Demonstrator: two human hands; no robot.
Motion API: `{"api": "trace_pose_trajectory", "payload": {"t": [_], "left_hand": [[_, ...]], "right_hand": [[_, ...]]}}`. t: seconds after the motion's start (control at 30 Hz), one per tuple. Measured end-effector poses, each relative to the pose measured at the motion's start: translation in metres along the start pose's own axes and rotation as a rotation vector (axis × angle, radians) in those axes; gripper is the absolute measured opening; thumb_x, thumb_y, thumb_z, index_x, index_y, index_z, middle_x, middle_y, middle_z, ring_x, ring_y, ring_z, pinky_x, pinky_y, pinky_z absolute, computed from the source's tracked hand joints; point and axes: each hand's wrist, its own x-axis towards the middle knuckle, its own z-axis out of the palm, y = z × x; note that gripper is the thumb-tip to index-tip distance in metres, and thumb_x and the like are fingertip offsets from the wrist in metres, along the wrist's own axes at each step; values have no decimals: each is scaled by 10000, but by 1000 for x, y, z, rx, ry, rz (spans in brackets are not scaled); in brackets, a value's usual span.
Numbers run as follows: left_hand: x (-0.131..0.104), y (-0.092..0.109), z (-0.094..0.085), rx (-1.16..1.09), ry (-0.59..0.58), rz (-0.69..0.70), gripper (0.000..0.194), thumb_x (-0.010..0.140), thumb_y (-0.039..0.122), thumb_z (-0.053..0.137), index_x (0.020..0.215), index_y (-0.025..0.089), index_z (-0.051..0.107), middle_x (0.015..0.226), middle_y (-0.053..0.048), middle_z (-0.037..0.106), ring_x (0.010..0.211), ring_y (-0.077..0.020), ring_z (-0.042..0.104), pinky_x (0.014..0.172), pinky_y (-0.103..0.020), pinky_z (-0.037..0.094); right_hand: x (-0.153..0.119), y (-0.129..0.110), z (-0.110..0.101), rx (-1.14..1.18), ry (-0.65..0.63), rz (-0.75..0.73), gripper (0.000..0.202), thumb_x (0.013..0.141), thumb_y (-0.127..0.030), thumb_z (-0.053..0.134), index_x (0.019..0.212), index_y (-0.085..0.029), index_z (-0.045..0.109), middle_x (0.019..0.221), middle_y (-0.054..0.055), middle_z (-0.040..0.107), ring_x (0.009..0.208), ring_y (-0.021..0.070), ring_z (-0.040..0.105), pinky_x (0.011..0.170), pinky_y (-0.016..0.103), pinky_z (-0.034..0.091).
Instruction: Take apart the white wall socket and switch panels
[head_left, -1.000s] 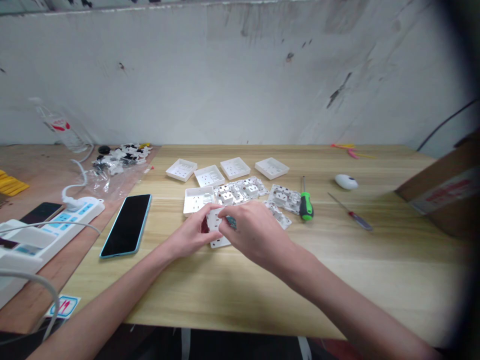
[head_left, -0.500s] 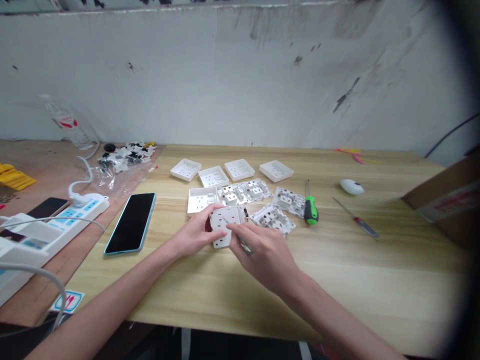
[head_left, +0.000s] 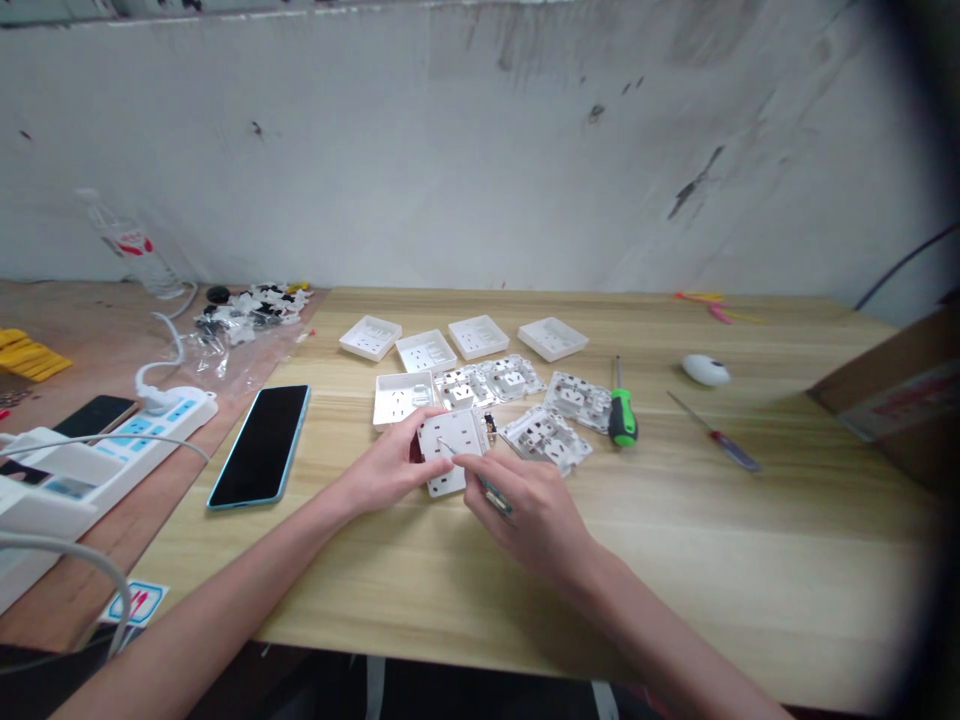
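My left hand (head_left: 390,464) grips a white socket panel (head_left: 448,482) by its left edge, thumb across its face. In my right hand (head_left: 529,500) is a thin screwdriver (head_left: 496,497) with a translucent greenish handle, its shaft lying over the panel and pointing up-left. Just behind the panel rest white socket covers (head_left: 403,398) and several socket inner frames (head_left: 551,440) with metal parts. Part of the panel is hidden by my right fingers.
A green-and-black screwdriver (head_left: 622,418) and a slimmer screwdriver (head_left: 724,445) lie to the right, near a white mouse (head_left: 705,370). On the left are a phone (head_left: 260,447), a power strip (head_left: 169,425) and a bag of small parts (head_left: 255,315). A cardboard box (head_left: 892,390) stands far right.
My right hand has shifted slightly right and down, and the screwdriver's tip has moved a little on the panel. My left hand keeps its hold.
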Motion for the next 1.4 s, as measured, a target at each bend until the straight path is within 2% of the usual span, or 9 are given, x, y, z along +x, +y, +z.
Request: {"api": "trace_pose_trajectory", "payload": {"t": [0.27,0.43,0.6,0.73,0.93,1.07,1.2,1.27,1.4], "left_hand": [[1,-1,0,73,32,27,480,819,235,636,1257,162,454,1123,-107,604,963,-220,596,803,-345,498],[1,-3,0,58,34,45,481,821,255,639,1253,153,453,1092,-97,605,928,-205,595,763,-309,494],[2,-5,-1,85,33,24,486,795,243,660,1236,152,477,1048,-73,596,847,-172,579,695,-263,477],[3,-6,-1,74,35,15,482,785,246,673,1221,156,487,1043,-68,593,847,-171,571,698,-262,473],[3,-1,-1,-43,6,-18,488,784,226,672,1220,156,466,995,-51,598,803,-152,576,686,-259,477],[3,-1,0,-23,8,-10,516,779,215,674,1239,153,450,1033,-64,604,853,-173,589,722,-281,486],[3,-4,0,24,29,12,502,795,245,666,1239,149,452,1062,-79,602,902,-193,593,758,-303,490],[3,-4,-1,33,35,17,488,807,271,658,1234,147,456,1068,-84,602,912,-198,594,763,-308,491],[2,-6,-2,34,31,8,495,796,266,665,1233,154,461,1039,-72,607,864,-182,591,723,-289,491]], "right_hand": [[1,-10,4,-202,-59,-93,203,859,-91,461,871,-134,658,645,24,633,560,128,555,525,260,305],[15,-19,-3,-248,-175,-11,187,843,-100,478,739,-146,628,627,27,629,520,134,540,496,282,243],[39,-11,-18,-81,-318,142,161,834,-173,554,809,-154,711,665,44,688,571,139,579,544,263,313],[54,-5,-29,-4,-380,182,190,802,-141,561,832,-159,748,604,29,666,536,120,534,552,254,324],[48,3,-34,171,-309,230,209,800,-126,550,865,-172,743,695,16,704,590,103,578,602,229,379],[28,-1,-22,24,-233,96,197,853,-163,525,901,-144,716,764,48,718,624,134,615,582,252,365],[16,-11,-9,-244,-242,-46,198,858,-107,480,772,-140,655,655,32,646,549,142,564,502,279,260],[16,-13,-6,-298,-252,-95,191,849,-83,477,761,-140,637,647,30,630,553,144,556,499,284,241],[23,-8,-8,-171,-263,-11,187,861,-114,493,823,-139,674,692,41,671,602,146,599,530,266,299]]}}
